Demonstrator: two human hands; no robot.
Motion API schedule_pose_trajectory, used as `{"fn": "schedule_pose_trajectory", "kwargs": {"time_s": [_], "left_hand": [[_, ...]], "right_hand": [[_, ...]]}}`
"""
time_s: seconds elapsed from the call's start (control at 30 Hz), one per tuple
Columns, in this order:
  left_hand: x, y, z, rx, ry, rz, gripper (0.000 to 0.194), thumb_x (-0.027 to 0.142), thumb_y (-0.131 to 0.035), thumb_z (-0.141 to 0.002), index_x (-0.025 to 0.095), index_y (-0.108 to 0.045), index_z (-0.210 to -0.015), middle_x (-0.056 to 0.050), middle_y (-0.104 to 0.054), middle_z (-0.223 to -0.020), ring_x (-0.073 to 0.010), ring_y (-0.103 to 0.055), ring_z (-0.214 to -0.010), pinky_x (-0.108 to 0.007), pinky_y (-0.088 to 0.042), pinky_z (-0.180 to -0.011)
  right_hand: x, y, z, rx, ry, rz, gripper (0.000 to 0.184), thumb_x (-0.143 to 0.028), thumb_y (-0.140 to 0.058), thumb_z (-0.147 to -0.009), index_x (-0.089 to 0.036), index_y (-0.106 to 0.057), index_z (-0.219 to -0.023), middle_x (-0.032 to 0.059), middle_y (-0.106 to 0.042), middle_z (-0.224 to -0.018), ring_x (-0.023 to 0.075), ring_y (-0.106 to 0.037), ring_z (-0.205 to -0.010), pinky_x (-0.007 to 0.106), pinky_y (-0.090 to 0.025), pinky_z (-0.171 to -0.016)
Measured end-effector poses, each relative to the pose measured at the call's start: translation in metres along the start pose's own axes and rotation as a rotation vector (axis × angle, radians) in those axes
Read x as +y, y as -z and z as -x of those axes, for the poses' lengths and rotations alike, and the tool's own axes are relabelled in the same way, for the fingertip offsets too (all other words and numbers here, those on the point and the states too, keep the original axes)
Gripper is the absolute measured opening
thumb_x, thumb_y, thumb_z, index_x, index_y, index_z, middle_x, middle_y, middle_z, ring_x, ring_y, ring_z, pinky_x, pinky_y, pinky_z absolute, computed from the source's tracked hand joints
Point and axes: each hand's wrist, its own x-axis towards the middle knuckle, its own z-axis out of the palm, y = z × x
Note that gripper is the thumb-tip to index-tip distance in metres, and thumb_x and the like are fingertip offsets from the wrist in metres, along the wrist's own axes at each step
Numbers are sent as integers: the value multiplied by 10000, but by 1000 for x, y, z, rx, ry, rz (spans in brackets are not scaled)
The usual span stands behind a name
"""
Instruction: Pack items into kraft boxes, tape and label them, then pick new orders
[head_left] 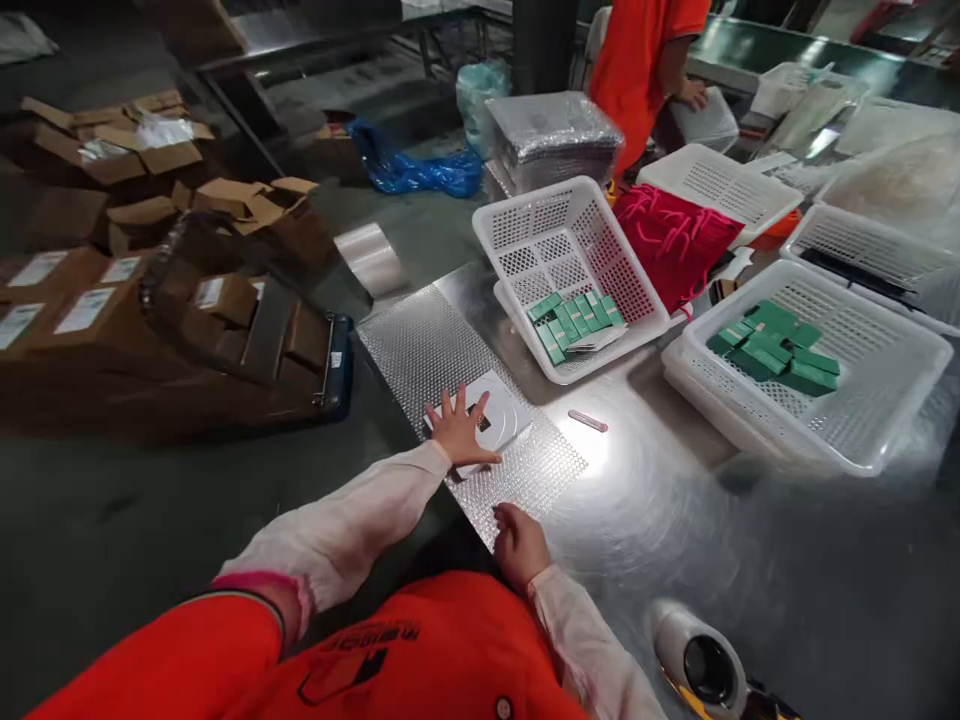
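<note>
My left hand (459, 432) lies with fingers spread on a flat white square piece (504, 408) printed with curved lines and a dark patch, partly hidden under my palm. Beneath it stretches a sheet of bubble wrap (409, 345) across the metal table. Closer to my body, my right hand (520, 545) is closed at the near edge of the bubble wrap, its fingers curled and seemingly pinching that edge. A small pinkish strip-like object (587, 421), perhaps a cutter, rests on the table to the right of the sheet.
A white basket (491, 225) holds small green boxes (577, 318); another basket (892, 440) at right holds more green boxes (780, 350). A tape dispenser (701, 655) sits at the table's near side. Cartons (67, 320) stand at left. Behind the baskets is a person in orange (630, 75).
</note>
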Motion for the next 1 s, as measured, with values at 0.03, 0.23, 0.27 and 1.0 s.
{"fn": "schedule_pose_trajectory", "kwargs": {"time_s": [0.03,0.23,0.27,1.0], "left_hand": [[1,1,0,-11,1,-10,1342,767,-707,-414,283,-100,-1509,-197,51,-1573,-548,50,-1370,-752,-32,-988],[23,7,38,108,-167,-31,1007,675,-616,-683,205,-233,-1487,-194,-102,-1567,-446,-44,-1404,-647,-65,-1064],[32,2,52,103,-245,-3,891,627,-577,-752,176,-287,-1464,-197,-206,-1540,-400,-163,-1389,-581,-131,-1087],[17,28,67,171,100,101,392,216,-405,-918,117,-528,-1277,-180,-573,-1240,-305,-489,-1183,-460,-371,-995]], "right_hand": [[-2,18,-4,-56,69,148,269,-163,-484,-807,-245,-632,-1016,66,-671,-1022,232,-575,-1012,403,-430,-921],[3,97,-49,-318,480,952,212,-160,-490,-884,-206,-650,-1014,88,-640,-1098,234,-539,-1019,370,-388,-857],[4,102,-56,-353,544,1028,205,-177,-499,-891,-213,-651,-1024,78,-645,-1079,222,-544,-989,356,-390,-835],[-139,92,-207,-633,665,1079,147,-284,-633,-840,-280,-728,-953,17,-583,-1305,245,-392,-1323,422,-288,-1084]]}}
